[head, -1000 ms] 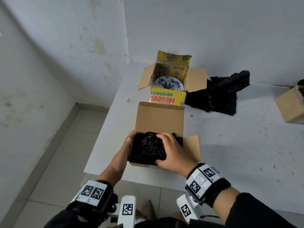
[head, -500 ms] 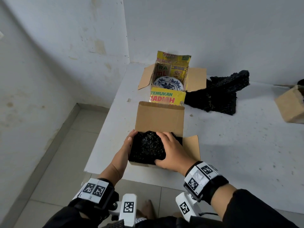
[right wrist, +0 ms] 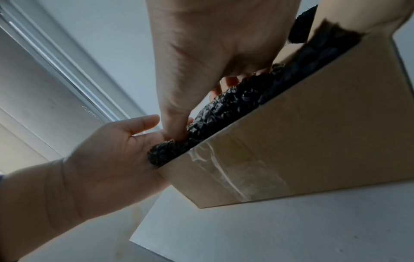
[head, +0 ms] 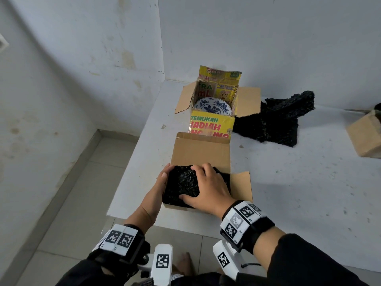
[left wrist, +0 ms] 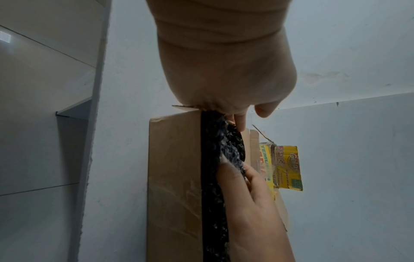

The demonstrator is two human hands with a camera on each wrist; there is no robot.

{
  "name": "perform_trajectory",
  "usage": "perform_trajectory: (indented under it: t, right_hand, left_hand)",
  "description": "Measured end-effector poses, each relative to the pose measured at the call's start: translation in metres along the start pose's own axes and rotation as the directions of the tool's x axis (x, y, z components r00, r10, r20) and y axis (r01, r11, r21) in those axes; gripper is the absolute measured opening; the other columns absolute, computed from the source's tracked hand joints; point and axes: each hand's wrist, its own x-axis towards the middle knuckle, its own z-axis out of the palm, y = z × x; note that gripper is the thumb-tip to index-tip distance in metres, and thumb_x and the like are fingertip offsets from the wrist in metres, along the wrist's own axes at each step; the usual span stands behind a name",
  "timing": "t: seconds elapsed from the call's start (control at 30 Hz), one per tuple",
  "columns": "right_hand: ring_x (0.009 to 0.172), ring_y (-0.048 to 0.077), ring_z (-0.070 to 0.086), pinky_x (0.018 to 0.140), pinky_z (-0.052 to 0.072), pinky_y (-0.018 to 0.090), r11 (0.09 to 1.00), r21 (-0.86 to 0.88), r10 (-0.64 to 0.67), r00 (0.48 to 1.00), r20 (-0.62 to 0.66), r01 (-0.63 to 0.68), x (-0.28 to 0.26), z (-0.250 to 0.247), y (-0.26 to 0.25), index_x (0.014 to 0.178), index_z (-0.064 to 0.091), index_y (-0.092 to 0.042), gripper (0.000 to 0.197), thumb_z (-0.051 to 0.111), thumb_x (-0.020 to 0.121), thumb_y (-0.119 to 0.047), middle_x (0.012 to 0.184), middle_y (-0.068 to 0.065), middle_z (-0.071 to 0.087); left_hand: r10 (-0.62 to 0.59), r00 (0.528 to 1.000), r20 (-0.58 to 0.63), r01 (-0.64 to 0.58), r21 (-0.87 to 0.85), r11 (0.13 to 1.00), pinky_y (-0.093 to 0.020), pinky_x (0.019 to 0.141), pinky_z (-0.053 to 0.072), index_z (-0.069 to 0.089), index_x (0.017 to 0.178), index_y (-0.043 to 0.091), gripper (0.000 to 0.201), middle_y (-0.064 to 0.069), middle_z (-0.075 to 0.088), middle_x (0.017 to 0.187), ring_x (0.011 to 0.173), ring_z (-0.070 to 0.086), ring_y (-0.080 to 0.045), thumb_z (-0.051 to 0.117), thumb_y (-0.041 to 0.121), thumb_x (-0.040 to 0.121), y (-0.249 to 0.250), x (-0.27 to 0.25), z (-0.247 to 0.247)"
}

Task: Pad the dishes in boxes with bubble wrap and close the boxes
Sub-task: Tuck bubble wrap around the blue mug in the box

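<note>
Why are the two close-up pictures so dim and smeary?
Head view: evenly lit, sharp, edges stretched by the wide lens. Left wrist view: left hand looms dim against the wall, right hand blurred. Right wrist view: glare on the box tape, glints on the bubble wrap.

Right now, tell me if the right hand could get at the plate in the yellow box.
Probably yes: the yellow box stands open, nothing covers the plate, but the right hand holds bubble wrap.
</note>
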Motion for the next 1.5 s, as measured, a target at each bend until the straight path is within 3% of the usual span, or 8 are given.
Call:
perform_trajectory:
  t: [0.2,0.43,0.67,0.83,1.0,1.17,1.3,1.5]
  right_hand:
    - [0.117,0.015,0.04,0.101,0.031,0.034,0.999,0.044,-0.003,0.999,-0.041,0.005,0.0,-0.001,0.003,0.13,0.039,-0.022,0.077,0.063,0.07,-0.063,0.124,-0.004,0.037]
    - [0.115,0.017,0.041,0.101,0.032,0.034,1.0,0.009,0.01,1.0,0.01,-0.01,0.002,-0.007,0.001,0.128,0.042,-0.021,0.075,0.06,0.072,-0.066,0.122,-0.002,0.038]
    - [0.109,0.028,0.037,0.091,0.032,0.041,0.956,-0.294,0.01,0.999,-0.038,-0.02,0.006,-0.004,-0.015,0.117,0.05,-0.013,0.067,0.043,0.08,-0.069,0.118,0.006,0.041]
    - [0.096,0.025,0.05,0.08,0.046,0.036,0.991,-0.103,-0.097,0.984,-0.15,0.082,-0.001,0.012,0.002,0.116,0.055,-0.01,0.063,0.052,0.08,-0.061,0.108,0.006,0.049]
    - [0.104,0.023,0.052,0.085,0.05,0.035,0.991,0.063,-0.1,0.976,-0.194,0.115,-0.006,0.02,0.008,0.133,0.044,-0.014,0.074,0.051,0.078,-0.062,0.122,0.006,0.047]
    - [0.092,0.025,0.056,0.071,0.048,0.036,0.995,-0.085,-0.068,0.968,-0.24,0.049,-0.005,0.021,0.003,0.119,0.053,-0.012,0.079,0.039,0.071,-0.073,0.111,0.004,0.053]
    - [0.089,0.026,0.052,0.073,0.043,0.039,0.972,-0.237,-0.058,0.965,-0.257,-0.005,-0.002,0.015,-0.002,0.106,0.058,-0.016,0.079,0.036,0.063,-0.078,0.101,0.003,0.056]
    - [0.097,0.027,0.052,0.076,0.043,0.04,0.886,-0.271,-0.409,0.91,-0.077,0.375,0.007,0.001,-0.011,0.12,0.055,-0.018,0.065,0.05,0.074,-0.065,0.118,0.003,0.055]
  left_hand:
    - [-0.007,1.0,-0.003,0.007,-0.007,1.0,-0.004,0.089,0.032,0.048,0.128,0.032,0.035,0.019,0.037,0.142,0.115,0.036,0.022,0.03,0.041,0.099,-0.002,0.0,0.0]
    - [0.02,1.0,0.003,-0.02,-0.015,1.0,-0.01,0.097,0.03,0.049,0.128,0.033,0.047,0.019,0.041,0.142,0.122,0.038,0.016,0.03,0.048,0.087,-0.005,0.002,0.0]
    - [0.011,1.0,-0.001,-0.011,0.006,1.0,-0.012,0.1,0.028,0.048,0.128,0.034,0.048,0.017,0.038,0.143,0.127,0.035,0.009,0.03,0.049,0.086,-0.002,0.001,0.0]
    - [-0.003,1.0,-0.023,0.004,0.034,0.999,-0.011,0.099,0.029,0.044,0.132,0.033,0.036,0.016,0.04,0.142,0.129,0.036,0.006,0.025,0.038,0.102,-0.003,0.0,0.001]
    - [-0.035,0.999,0.009,0.035,0.04,0.999,-0.024,0.103,0.036,0.047,0.128,0.036,0.035,0.021,0.053,0.129,0.124,0.047,0.001,0.023,0.029,0.104,-0.002,0.001,0.001]
    - [-0.065,0.998,0.0,0.065,-0.057,0.996,-0.029,0.114,0.024,0.038,0.143,0.026,0.05,0.009,0.044,0.144,0.135,0.036,-0.004,0.014,0.042,0.102,-0.003,0.002,-0.001]
    - [-0.092,0.996,0.003,0.092,-0.055,0.994,-0.02,0.106,0.027,0.037,0.142,0.028,0.05,0.01,0.043,0.144,0.131,0.037,0.002,0.015,0.045,0.101,-0.004,0.002,-0.002]
    - [-0.088,0.996,0.018,0.089,-0.048,0.995,-0.02,0.104,0.029,0.035,0.144,0.025,0.05,0.009,0.042,0.144,0.131,0.036,0.001,0.009,0.038,0.102,-0.002,0.0,-0.002]
